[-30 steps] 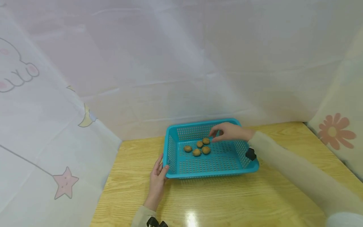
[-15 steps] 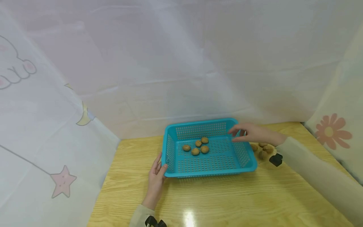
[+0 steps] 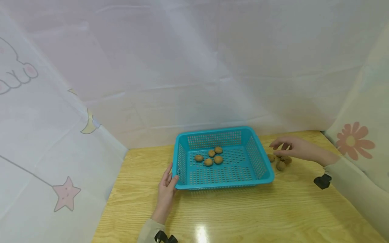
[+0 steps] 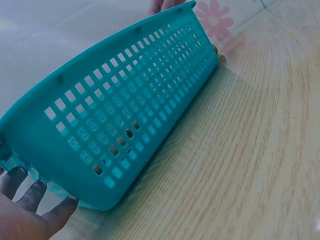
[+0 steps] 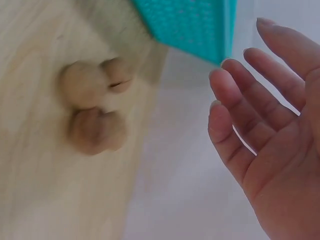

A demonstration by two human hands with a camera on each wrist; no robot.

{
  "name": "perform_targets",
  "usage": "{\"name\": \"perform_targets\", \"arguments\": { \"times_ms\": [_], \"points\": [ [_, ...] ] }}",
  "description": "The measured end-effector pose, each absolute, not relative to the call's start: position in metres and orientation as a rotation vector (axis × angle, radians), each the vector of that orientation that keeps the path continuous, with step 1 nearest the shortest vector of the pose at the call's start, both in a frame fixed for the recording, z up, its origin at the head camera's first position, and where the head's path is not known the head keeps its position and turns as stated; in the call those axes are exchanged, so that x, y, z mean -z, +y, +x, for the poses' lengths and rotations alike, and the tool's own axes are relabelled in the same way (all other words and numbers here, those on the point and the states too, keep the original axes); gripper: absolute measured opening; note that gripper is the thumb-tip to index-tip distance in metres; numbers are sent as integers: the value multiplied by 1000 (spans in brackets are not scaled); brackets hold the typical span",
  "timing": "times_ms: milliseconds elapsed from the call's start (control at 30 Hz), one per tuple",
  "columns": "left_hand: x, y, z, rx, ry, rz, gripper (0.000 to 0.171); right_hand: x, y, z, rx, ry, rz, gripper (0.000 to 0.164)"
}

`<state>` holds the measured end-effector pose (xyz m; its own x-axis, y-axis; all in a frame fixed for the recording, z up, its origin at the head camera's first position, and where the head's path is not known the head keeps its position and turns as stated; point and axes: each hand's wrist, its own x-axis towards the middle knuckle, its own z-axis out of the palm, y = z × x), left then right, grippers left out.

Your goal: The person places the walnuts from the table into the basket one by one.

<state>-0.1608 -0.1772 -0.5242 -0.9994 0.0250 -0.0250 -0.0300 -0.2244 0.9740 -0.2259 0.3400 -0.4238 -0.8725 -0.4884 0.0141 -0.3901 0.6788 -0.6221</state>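
Observation:
A blue plastic basket (image 3: pixel 225 185) with slotted walls stands on the table. Several walnuts (image 3: pixel 218 159) lie loose on its floor, left of the middle. My left hand (image 3: pixel 166 194) grips the basket's near left corner, thumb at the rim and fingers against the outer end wall; the left wrist view shows those fingertips (image 4: pixel 62 209) close up. To the right of the basket sits a small cluster of walnuts (image 3: pixel 281 165) on the tabletop, blurred in the right wrist view. Above this cluster hovers my right hand (image 3: pixel 296 148), its fingers loosely bent with nothing between them.
The wooden table (image 3: pixel 231 216) reaches back to a pale cloth backdrop (image 3: pixel 188 67) right behind the basket. More printed cloth hangs on both sides, with a pink star (image 3: pixel 67 193) at left and a red flower (image 3: pixel 355 140) at right.
My right hand has moved right, from over the walnuts in the basket, out past its right rim to the walnuts on the table. The left hand stays on the basket.

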Motion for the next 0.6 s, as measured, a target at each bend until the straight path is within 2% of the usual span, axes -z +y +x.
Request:
{"name": "perform_targets", "arguments": {
  "times_ms": [433,600],
  "points": [
    [524,-177,-162,-2434,1942,0,68,470,387,-214,864,2877,-543,34],
    [524,-176,-162,-2444,1924,-4,68,493,397,-216,821,2888,-557,36]
  ]
}}
